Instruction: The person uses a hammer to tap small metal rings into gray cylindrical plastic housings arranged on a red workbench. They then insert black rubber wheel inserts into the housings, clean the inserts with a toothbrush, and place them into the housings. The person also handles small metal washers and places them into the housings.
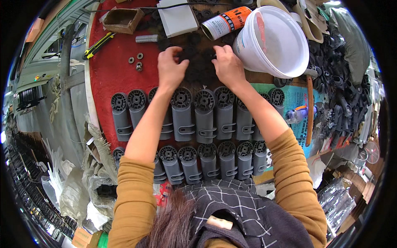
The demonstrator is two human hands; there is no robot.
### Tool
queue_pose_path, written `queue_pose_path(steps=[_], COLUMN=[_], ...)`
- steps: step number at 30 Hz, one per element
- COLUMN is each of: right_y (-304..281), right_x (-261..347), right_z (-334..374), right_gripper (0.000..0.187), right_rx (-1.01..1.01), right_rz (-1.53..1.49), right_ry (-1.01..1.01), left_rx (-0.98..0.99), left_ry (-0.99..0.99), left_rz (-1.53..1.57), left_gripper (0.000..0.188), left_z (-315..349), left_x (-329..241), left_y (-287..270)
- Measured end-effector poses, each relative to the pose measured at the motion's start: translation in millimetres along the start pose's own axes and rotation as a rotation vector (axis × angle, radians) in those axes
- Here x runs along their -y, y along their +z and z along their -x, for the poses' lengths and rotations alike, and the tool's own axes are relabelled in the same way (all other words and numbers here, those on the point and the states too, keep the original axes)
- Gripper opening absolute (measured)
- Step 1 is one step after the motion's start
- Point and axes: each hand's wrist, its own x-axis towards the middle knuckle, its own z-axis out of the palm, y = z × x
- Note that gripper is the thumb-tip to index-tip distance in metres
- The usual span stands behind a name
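Loose dark pieces (198,68) lie heaped on the red-covered table (103,78), at the centre of an imagined clock face whose twelve points away from the person. The left hand (171,69) hovers at nine o'clock to the heap, its fingers curled and thumb apart; the right hand (228,68) reaches in from three o'clock, fingertips bent down at the edge of the heap. Whether either grip is released or grasps a small piece cannot be told, the pieces being dark against a dark ground. At six o'clock stand grey tubes in two ranks, a farther row (182,118) and a nearer row (190,170), spoked round ends toward the heap; the forearms mask some of them. By this arrangement, the setting-out of the tubes appears largely done, whereas the dark pieces lie unsorted and apart from them; whether anything has been fitted into the tube ends is not discernible. Farther out, metal rings (139,67) lie at nine o'clock, a metallic cylinder (147,38) and an open brown box (124,21) at ten, a white box (178,20) at eleven, an orange-and-white can (227,21) at one, and a white bucket (285,45) between two and three.
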Motion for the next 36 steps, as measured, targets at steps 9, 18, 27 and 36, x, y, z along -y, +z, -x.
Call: queue_pose_path(steps=[9,18,27,36], right_y=[-18.0,-14.1,-8.5,-2.8], right_x=[12.6,11.9,4.0,11.5], right_z=[42.4,26.7,30.9,2.1], right_gripper=[0.03,0.047,0.038,0.025], right_rx=[0.109,0.189,0.2,0.015], right_rz=[-0.189,-0.092,-0.031,-0.342], right_ry=[0.058,-0.028,-0.069,-0.027], left_rx=[0.293,0.329,0.136,0.18], left_ry=[0.02,-0.041,-0.064,-0.004], left_rz=[-0.199,-0.168,-0.212,-0.073], left_gripper=[0.051,0.05,0.057,0.05], left_z=[35.9,38.7,30.1,39.1], left_x=[-10.6,-16.9,-16.6,-8.3], left_y=[-22.5,-13.1,16.6,7.7])
